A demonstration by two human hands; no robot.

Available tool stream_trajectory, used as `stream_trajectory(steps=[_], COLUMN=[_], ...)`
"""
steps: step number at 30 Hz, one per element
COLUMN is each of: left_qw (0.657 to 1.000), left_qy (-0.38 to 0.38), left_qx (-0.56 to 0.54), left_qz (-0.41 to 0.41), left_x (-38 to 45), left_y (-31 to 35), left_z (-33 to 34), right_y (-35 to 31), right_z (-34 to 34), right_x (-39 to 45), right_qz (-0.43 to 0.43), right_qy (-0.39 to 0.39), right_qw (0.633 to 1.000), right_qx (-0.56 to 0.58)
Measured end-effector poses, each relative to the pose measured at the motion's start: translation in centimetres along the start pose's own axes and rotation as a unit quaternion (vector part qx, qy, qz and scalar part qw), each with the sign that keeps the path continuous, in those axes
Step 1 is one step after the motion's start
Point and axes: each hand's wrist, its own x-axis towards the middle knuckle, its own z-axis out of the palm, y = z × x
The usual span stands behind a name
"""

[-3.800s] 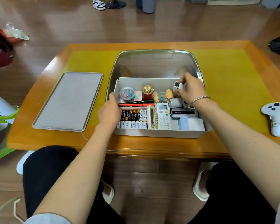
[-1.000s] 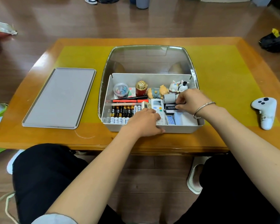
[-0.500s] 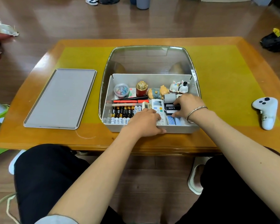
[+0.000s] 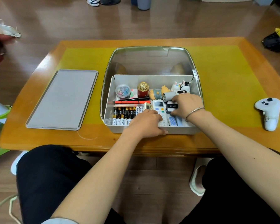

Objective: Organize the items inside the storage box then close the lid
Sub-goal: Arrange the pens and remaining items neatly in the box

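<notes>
We find the storage box (image 4: 115, 128) at the centre of the desk (image 4: 217, 78), its clear lid (image 4: 150, 62) hinged back at 12 o'clock and not yet shut. The box contents are already sorted by kind, which we judge deliberate: batteries (image 4: 126, 115) lie in rows at the 8 o'clock corner, pens (image 4: 132, 101) lie just behind them, and a tub of binder clips (image 4: 122, 91), a red gold-capped jar (image 4: 143, 89) and small figurines (image 4: 181, 87) stand along the 12 o'clock wall.

The left hand (image 4: 145, 124) lies over the near wall, its fingers curled onto the lower end of the white remote control (image 4: 158, 106), apparently steadying it in line; whether they grip it we cannot tell. The right hand (image 4: 187, 105) covers the 3 o'clock section, its fingers curled round a black-and-white item marked BENTE (image 4: 170, 106), thumb at the near side, seemingly seating it beside the remote. A grey cylinder (image 4: 169, 95) touches that hand at 11 o'clock.

Outside the box, a grey tray (image 4: 61, 101) lies at 9 o'clock and a white game controller (image 4: 269, 112) at 3 o'clock. We judge sorting nearly complete; lid closure remains.
</notes>
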Motion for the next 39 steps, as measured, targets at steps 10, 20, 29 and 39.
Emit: stream_trajectory(steps=[10,20,29,39], left_qw=[0.998,0.931,0.910,0.927], left_qy=[-0.045,0.172,0.246,0.222], left_qx=[-0.030,-0.322,-0.332,-0.302], left_qz=[0.017,-0.014,-0.024,0.011], left_x=[-0.3,0.0,0.7,0.9], left_y=[-0.2,0.7,0.9,2.5], left_z=[-0.6,-1.5,-2.2,-1.6], right_y=[2.3,1.9,2.9,4.4], right_z=[-1.0,-2.9,-2.7,-2.3], right_x=[0.0,-1.5,-2.1,-2.5], right_qz=[0.024,0.039,-0.024,-0.107], right_qy=[0.102,0.091,0.038,0.045], right_qw=[0.951,0.775,0.829,0.977], right_qx=[0.292,0.624,0.558,0.176])
